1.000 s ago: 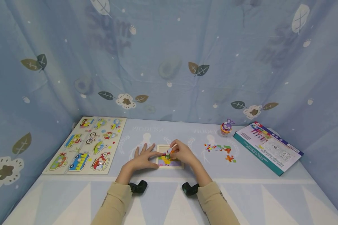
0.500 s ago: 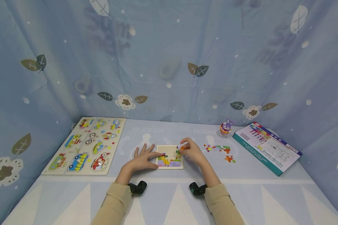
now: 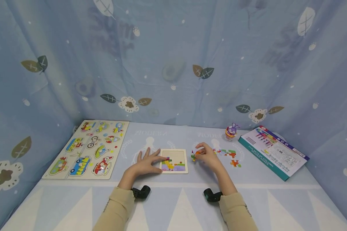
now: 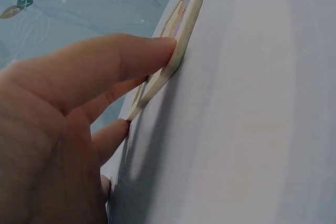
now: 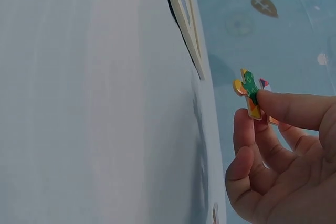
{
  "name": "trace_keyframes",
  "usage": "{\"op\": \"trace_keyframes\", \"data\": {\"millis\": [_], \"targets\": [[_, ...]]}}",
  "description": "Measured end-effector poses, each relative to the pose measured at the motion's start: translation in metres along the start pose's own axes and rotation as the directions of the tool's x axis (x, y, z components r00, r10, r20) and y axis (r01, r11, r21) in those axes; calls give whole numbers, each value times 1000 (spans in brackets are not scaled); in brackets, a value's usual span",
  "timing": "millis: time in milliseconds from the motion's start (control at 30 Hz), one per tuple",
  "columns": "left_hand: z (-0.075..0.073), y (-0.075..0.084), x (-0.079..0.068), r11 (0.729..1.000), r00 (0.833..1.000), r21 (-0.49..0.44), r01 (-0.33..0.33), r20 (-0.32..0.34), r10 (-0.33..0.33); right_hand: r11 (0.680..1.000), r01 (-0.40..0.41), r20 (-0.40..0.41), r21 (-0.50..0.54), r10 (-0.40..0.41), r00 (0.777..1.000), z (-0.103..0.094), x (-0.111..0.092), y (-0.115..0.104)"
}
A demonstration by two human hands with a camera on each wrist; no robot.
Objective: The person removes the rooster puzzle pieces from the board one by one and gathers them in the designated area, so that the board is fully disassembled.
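My left hand (image 3: 146, 163) lies spread at the left side of a small wooden puzzle tray (image 3: 186, 160), index fingertip over the picture pieces (image 3: 173, 166) in it. In the left wrist view the thumb (image 4: 152, 51) presses on the tray's rim, while other fingertips touch its edge. These pieces fill the tray's lower part; bare wood shows above them. To the right of the tray, my right hand (image 3: 209, 158) pinches a green and orange jigsaw piece (image 5: 251, 88) between thumb and fingers. Partly hidden by the thumb, a white and purple bit shows behind it.
Several loose jigsaw pieces (image 3: 232, 154) lie right of my right hand, with a single orange piece (image 3: 235, 163) below them. Behind stands a purple rabbit figure (image 3: 232, 131). A boxed bead set (image 3: 273, 152) lies far right, a vehicle puzzle board (image 3: 87, 149) on the left.
My right hand has lifted the jigsaw piece away from the tray and carried it right, uncovering the tray's bare upper part. The left hand has stayed in place.
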State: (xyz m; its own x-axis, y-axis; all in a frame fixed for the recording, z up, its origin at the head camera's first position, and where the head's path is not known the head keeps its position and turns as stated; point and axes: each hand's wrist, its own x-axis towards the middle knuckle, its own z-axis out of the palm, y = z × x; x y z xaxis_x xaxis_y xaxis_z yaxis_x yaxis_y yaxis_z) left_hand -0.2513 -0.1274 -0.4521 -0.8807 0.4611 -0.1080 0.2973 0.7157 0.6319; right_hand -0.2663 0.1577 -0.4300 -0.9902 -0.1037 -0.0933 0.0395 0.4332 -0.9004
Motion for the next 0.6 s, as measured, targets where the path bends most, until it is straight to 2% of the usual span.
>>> {"op": "trace_keyframes", "data": {"millis": [267,433,600], "targets": [[1,-2,-3,999,999,-30,-32,-16,31,1000,-7,-30,-15,7,1000,-18,-7,9],[1,0,-3,1000,1000,-17,-20,-14,20,999,-28,-33,24,29,999,-29,-11,14],[0,0,-1,1000,1000,-9,-1,-1,1,999,-39,-77,35,41,996,-40,-12,19]]}}
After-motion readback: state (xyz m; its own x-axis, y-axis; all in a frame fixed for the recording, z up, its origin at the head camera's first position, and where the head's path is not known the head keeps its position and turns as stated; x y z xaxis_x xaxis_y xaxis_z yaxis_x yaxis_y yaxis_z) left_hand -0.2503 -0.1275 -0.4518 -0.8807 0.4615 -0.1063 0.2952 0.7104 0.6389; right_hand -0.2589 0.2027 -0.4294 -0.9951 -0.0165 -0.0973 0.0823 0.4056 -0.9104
